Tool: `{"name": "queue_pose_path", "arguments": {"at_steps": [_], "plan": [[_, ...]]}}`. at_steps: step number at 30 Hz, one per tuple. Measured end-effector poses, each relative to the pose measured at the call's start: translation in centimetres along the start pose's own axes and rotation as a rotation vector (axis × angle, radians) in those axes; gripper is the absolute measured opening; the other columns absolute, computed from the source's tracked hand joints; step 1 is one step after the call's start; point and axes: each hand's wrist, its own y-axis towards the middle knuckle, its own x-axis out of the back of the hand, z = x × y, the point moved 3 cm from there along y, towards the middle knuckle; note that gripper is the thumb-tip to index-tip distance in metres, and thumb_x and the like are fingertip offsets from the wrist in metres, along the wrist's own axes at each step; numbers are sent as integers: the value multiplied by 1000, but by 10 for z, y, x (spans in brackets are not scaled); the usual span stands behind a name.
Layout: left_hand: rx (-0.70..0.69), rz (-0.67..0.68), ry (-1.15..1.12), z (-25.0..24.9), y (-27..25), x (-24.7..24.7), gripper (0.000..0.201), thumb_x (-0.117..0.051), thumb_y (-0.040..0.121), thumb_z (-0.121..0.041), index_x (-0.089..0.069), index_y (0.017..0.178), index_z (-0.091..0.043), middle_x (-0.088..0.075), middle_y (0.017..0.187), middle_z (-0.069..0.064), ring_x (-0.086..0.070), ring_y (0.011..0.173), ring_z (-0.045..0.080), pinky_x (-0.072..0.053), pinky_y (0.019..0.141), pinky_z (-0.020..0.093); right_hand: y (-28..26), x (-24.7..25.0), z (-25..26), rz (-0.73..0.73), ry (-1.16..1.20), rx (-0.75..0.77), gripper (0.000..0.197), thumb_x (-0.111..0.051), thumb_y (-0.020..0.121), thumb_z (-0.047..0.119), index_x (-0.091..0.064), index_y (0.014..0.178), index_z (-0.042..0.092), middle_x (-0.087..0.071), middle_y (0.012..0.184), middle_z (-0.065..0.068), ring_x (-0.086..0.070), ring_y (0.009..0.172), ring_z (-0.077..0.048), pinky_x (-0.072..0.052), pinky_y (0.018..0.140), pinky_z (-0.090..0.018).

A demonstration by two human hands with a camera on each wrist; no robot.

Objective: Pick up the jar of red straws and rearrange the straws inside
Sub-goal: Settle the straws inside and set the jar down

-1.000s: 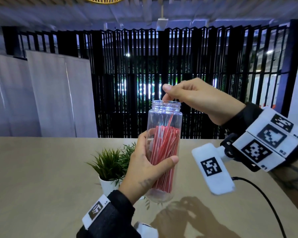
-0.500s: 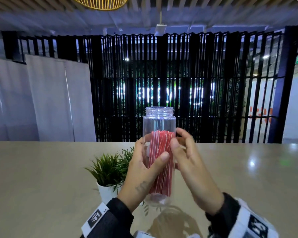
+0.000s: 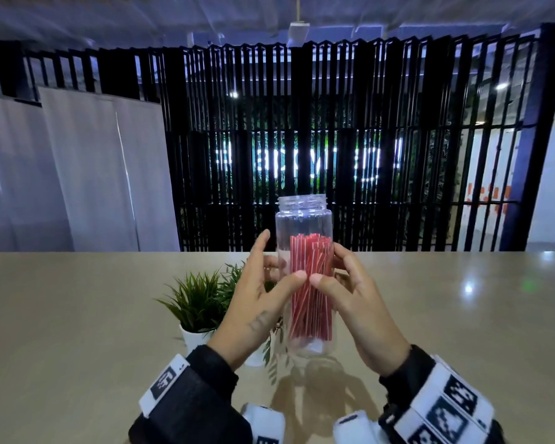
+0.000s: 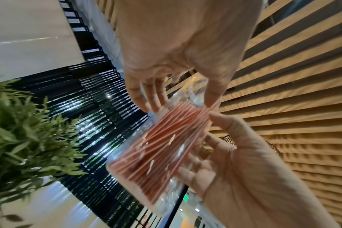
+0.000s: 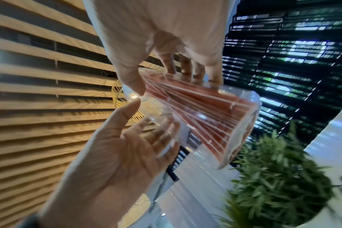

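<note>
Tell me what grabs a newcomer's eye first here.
The clear jar packed with red straws, held upright above the table at centre. The left hand and right hand hold it from either side, thumbs nearly meeting in front. A small potted plant stands behind the left hand.

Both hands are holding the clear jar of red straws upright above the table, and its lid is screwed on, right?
Not quite: the jar has no lid; the head view shows its threaded mouth open. The rest stands: left hand and right hand hold it upright above the table, red straws inside.
</note>
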Motion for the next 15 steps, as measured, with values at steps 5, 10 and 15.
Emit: {"name": "queue_pose_path", "arguments": {"at_steps": [5, 10, 15], "plan": [[82, 73, 156, 45, 7, 0, 65, -56, 88, -29, -17, 138, -42, -47, 126, -4, -50, 116, 13, -43, 100, 36, 9, 10, -59, -16, -150, -81, 46, -65, 81, 18, -49, 124, 25, -58, 126, 6, -50, 123, -12, -38, 108, -39], [261, 298, 31, 99, 15, -18, 71, -35, 92, 0, 1, 147, -28, -34, 140, -2, -38, 125, 8, -42, 90, 7, 17, 13, -115, -41, -328, -207, 48, -62, 83, 12, -49, 129, 13, -55, 126, -13, -53, 116, -26, -40, 105, -42], [366, 282, -20, 129, 20, -37, 63, -31, 93, 3, 0, 145, -14, -33, 137, 3, -35, 122, 11, -36, 96, 19, 15, 16, -157, -93, -383, -289, 47, -63, 79, 20, -54, 124, 8, -63, 120, -16, -58, 110, -27, -44, 100, -38]]}}
